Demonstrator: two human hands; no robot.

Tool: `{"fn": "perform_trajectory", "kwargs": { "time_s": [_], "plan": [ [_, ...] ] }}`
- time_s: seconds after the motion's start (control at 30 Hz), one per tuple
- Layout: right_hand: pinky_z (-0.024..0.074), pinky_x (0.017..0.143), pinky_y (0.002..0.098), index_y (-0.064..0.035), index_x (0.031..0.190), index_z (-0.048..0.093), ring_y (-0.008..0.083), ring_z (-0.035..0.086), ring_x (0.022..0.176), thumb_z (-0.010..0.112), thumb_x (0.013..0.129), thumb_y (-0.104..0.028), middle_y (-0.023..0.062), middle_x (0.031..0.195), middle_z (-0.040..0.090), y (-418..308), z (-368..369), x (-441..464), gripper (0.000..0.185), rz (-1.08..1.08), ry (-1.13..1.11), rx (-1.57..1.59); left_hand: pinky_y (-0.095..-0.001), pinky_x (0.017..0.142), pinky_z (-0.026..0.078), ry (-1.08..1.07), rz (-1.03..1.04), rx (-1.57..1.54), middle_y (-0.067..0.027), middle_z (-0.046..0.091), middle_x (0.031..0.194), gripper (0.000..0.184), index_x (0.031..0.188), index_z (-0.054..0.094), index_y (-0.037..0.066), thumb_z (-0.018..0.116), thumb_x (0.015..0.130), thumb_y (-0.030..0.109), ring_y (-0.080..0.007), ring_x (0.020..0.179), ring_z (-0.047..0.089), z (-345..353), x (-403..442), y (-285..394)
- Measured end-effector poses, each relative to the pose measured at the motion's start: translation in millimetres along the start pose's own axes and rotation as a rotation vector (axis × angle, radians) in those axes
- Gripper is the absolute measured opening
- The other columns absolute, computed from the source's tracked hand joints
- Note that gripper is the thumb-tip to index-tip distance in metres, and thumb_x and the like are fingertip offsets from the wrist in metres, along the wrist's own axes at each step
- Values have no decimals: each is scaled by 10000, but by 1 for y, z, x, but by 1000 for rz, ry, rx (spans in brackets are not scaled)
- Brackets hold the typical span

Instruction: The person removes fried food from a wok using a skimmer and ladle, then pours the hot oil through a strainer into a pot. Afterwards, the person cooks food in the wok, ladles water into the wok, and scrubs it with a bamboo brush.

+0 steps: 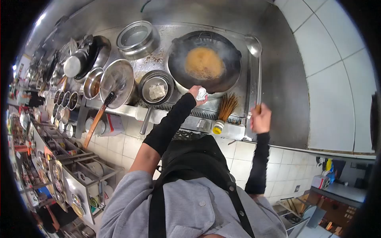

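Observation:
A dark wok (233,75) stands on the steel stove, with steaming orange-brown liquid (204,63) in it. My left hand (197,94) is closed on a crumpled white cloth (202,94) at the wok's near edge. To the right, my right hand (260,118) grips the handle end of a long steel ladle (259,75). The ladle's bowl lies at the far end, right of the wok. A bamboo brush (227,107) stands between my hands, beside the stove's front edge. Left of the wok, a strainer (158,89) holds white pieces.
A lidded steel pot (136,37) sits at the back left. A large steel strainer or bowl (118,81) and a wooden-handled utensil (97,123) lie left, near several sauce containers (73,100). A tiled wall (331,83) bounds the right side.

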State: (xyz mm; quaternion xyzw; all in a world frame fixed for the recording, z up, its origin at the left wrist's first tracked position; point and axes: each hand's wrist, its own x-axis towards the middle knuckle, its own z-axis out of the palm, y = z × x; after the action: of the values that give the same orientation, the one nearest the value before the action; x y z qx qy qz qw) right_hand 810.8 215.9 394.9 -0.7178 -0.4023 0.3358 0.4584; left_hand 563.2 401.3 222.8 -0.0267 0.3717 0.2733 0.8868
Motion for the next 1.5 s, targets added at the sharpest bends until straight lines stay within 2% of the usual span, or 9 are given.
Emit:
{"fn": "perform_trajectory", "kwargs": {
  "time_s": [0.07,0.3,0.47,0.7,0.8,0.9,1.07,1.17,1.5],
  "plan": [
    [350,307,315,7,782,538,139,471,331,604,829,-38,48,472,475,-50,-8,38,92,-60,-81,-162,-372,587,508,-83,44,7,-74,567,698,242,796,531,86,484,942,274,-235,676,562,-12,1,2],
    [421,354,336,38,697,550,178,541,361,569,769,-58,99,493,536,-139,37,159,122,-188,-293,-486,-351,537,502,51,113,82,-71,555,684,241,792,527,96,474,946,273,-220,635,548,-7,-33,-8],
    [423,342,329,60,649,560,180,539,369,622,722,-16,102,514,557,-176,81,198,122,-106,-340,-661,-355,553,491,-7,100,19,-51,539,705,178,809,517,123,478,936,242,-212,675,540,-15,-31,-12],
    [389,315,333,52,600,525,181,530,362,622,710,23,112,501,537,-182,86,211,149,-65,-499,-697,-362,559,490,-69,135,-1,-45,545,735,151,863,512,127,481,944,250,-211,677,539,-30,-23,-21],
    [379,310,328,46,605,520,174,519,355,615,705,29,102,497,523,-189,82,208,139,-22,-529,-675,-364,554,487,-18,139,6,-44,544,741,135,882,503,125,486,943,244,-203,663,536,-31,-31,-25],
    [372,307,321,43,611,519,164,507,349,605,707,30,91,497,511,-199,78,202,129,-21,-561,-671,-312,509,480,-11,179,28,-36,545,724,187,845,512,107,480,946,261,-194,645,543,-26,-45,-33],
    [370,308,318,47,640,531,156,500,352,585,723,37,94,518,515,-214,77,198,100,-41,-585,-710,-306,503,482,9,210,19,-54,550,735,181,862,508,92,478,943,251,-212,651,549,-28,-52,-40],
    [369,316,283,61,778,579,115,475,372,571,723,27,52,557,520,-219,79,199,66,-28,-624,-749,-304,492,481,-19,202,0,-66,548,734,191,861,507,81,475,943,251,-221,639,545,-29,-56,-43],
    [367,310,283,96,869,585,113,468,367,582,733,20,52,565,519,-252,96,179,156,-120,-672,-832,-281,475,486,-9,206,-147,-96,543,725,219,838,519,56,486,923,255,-240,637,552,-31,-88,-59]
  ]
}}
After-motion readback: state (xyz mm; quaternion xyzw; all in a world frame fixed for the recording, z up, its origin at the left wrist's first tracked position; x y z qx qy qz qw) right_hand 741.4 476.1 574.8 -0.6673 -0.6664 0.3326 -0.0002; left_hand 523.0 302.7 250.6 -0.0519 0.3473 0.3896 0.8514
